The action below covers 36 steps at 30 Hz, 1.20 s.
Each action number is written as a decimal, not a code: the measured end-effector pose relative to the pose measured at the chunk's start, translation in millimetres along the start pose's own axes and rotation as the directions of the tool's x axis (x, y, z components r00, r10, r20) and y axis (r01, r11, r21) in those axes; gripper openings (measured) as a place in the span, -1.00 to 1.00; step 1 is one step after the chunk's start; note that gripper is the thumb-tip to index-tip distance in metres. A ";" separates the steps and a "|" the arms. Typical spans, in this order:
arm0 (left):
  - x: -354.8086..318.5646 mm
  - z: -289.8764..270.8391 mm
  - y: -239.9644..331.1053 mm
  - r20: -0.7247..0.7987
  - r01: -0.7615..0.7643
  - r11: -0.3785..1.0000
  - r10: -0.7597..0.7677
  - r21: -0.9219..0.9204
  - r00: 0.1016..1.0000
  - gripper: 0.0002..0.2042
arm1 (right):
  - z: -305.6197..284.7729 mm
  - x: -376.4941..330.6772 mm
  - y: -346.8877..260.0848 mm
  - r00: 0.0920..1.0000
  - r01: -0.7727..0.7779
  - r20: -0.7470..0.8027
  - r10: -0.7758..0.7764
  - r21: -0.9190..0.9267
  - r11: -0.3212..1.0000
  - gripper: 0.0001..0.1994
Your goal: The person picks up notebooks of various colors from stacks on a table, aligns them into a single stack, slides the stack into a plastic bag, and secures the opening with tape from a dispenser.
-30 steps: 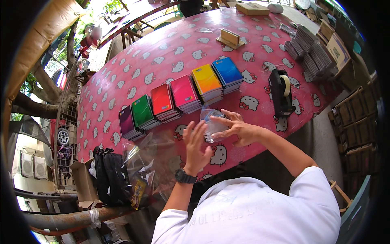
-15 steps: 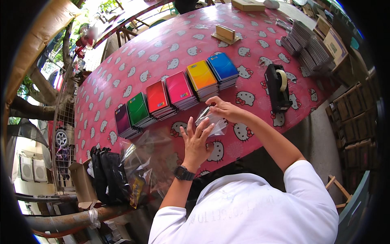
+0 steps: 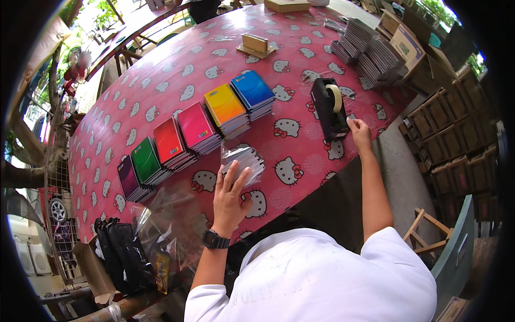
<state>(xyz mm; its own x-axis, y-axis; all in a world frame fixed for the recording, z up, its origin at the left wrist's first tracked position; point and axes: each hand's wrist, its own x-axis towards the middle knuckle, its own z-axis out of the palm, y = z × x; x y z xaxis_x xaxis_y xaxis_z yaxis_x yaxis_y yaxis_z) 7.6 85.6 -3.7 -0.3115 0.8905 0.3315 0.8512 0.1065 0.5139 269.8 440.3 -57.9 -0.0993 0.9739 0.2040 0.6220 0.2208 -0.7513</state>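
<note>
Under our spread left grip (image 3: 228, 197) we should steady the wrapped pack (image 3: 252, 165) lightly. Right grip (image 3: 360, 132) seems pinched, contents unclear; tape dispenser (image 3: 324, 110) just left.

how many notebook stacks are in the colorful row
6, from lower left to upper right: purple stack, green stack, red stack, pink stack, yellow stack and blue stack. None appears hidden.
</note>
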 end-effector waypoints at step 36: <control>5.6 13.9 -10.7 -0.290 0.028 0.999 -0.035 -0.028 0.956 -0.33 | 56.8 -146.5 -179.1 0.390 0.624 0.378 -0.840 0.563 0.543 -0.79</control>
<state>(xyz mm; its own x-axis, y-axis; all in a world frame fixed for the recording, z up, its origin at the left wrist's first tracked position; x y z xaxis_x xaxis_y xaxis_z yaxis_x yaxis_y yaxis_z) 2.6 95.6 -18.3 -0.4501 0.7196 0.5287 0.8301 0.1189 0.5448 128.8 261.1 11.1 -0.8544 0.2141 0.4734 -0.1614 0.7566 -0.6336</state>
